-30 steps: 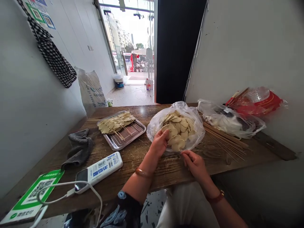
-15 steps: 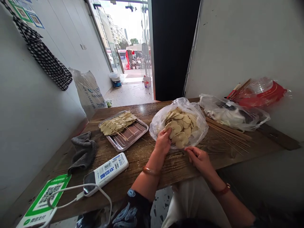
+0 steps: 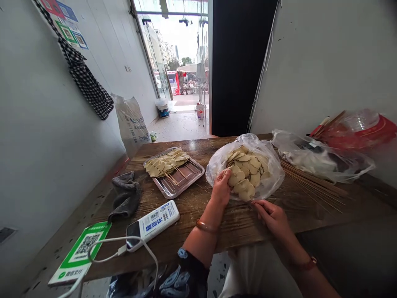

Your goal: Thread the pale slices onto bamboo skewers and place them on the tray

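Observation:
Pale yellow, thin round slices (image 3: 254, 163) fill a clear plastic bag (image 3: 214, 159) that lies open on the wooden table. At the bag's near edge, my left hand (image 3: 221, 188) pinches a slice (image 3: 236, 176) between thumb and fingers. Just right of it, my right hand (image 3: 271, 215) is closed on the end of a thin bamboo skewer, mostly hidden by the fingers and by a few slices (image 3: 245, 189) at its far end. To the left, a metal tray (image 3: 173, 191) carries skewered slices (image 3: 166, 162) with their sticks pointing toward me.
Loose bamboo skewers (image 3: 313, 182) lie right of the bag, beside another plastic bag (image 3: 322, 159) and a red bag (image 3: 362, 132). On the left are a grey cloth (image 3: 125, 196), a white power bank (image 3: 158, 219) with a cable (image 3: 145, 244), and a green QR-code card (image 3: 82, 248).
My view has swung a little to the left, so everything sits farther right in the picture. Both hands keep nearly the same place at the bag's near edge.

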A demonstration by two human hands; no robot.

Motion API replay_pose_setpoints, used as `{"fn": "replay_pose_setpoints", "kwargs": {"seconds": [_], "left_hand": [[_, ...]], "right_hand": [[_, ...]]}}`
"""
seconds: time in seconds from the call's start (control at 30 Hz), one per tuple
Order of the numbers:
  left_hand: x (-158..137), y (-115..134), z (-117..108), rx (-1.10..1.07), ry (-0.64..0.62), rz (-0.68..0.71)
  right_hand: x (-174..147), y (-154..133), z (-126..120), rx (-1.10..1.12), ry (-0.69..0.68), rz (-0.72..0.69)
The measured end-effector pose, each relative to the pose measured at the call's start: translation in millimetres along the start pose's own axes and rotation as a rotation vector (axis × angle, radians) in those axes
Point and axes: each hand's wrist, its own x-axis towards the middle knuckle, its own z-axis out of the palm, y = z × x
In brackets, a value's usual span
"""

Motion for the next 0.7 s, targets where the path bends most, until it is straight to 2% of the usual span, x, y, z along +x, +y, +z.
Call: {"fn": "replay_pose_setpoints", "kwargs": {"seconds": [0.2,0.47,0.6,0.7], "left_hand": [[4,3,-3,0.026,0.040,0.044],[4,3,-2,0.038,0.042,0.030],[1,-3,-5,0.031,0.057,0.025],[5,-10,-10,0.014,0.113,0.030]], "right_hand": [[1,-6,1,-0.043,0.008,-0.029],[2,-4,2,-0.078,-0.005,-0.036],[-3,3,0,-0.152,0.006,-0.079],[-2,11,-3,-0.255,0.036,-0.081]]}}
